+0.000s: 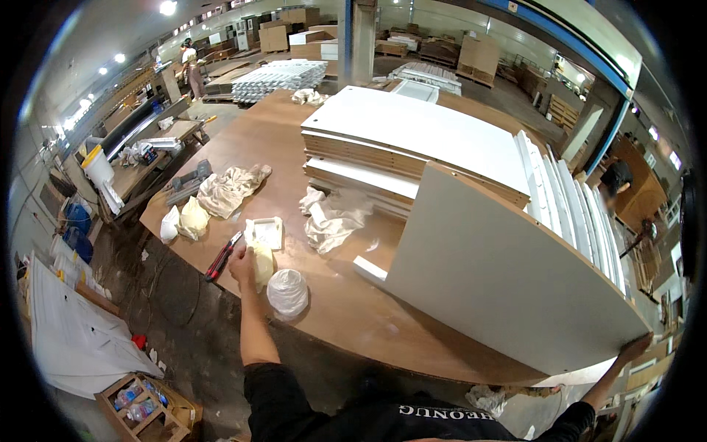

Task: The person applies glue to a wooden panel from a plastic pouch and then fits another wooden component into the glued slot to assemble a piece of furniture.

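Observation:
My left hand (241, 267) is closed at the edge of a pale yellow cloth (262, 264) on the brown worktable (317, 313). A red-and-black utility knife (223, 256) lies just left of that hand. A small white square tray (266, 230) sits beyond the cloth, and a white plastic-wrapped round bundle (287, 293) is at its near right. Far to the right, my right hand (635, 346) grips the lower right corner of a large white panel (493, 272). This panel stands tilted on edge, its left end by a white strip (370, 269).
Behind the panel rises a stack of white boards (420, 132), with more white pieces (571, 199) on edge to its right. Crumpled rags (331, 217), a second rag heap (232, 190) and a cordless drill (193, 175) lie across the table. A wooden crate (143, 405) with bottles stands lower left.

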A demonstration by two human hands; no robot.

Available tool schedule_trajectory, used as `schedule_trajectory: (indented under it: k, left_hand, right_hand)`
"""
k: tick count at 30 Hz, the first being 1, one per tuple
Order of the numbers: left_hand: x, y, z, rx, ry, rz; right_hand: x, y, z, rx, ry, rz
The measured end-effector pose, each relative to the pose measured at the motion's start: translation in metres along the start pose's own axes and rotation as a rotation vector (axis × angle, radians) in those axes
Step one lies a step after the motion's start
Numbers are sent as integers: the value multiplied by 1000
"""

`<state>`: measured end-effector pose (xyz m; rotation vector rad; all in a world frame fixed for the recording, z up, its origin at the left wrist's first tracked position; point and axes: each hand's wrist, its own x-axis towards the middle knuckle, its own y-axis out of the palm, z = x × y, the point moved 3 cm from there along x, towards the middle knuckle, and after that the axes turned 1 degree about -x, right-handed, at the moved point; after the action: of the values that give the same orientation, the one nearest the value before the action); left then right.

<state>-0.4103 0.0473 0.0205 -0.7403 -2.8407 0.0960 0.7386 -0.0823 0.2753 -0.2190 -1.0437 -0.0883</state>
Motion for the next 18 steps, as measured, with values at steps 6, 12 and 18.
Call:
schedule_trajectory:
  k: [6, 12, 18]
  left_hand:
    - [-13, -11, 3, 350, 371, -218]
    - [-18, -4, -1, -165, 62, 18]
    - [-9, -8, -3, 226, 227, -115]
  right_hand:
    - [-14, 5, 31, 53, 37, -38]
    - [-5, 4, 5, 16, -46, -32]
    - [-4, 6, 7, -81, -55, -35]
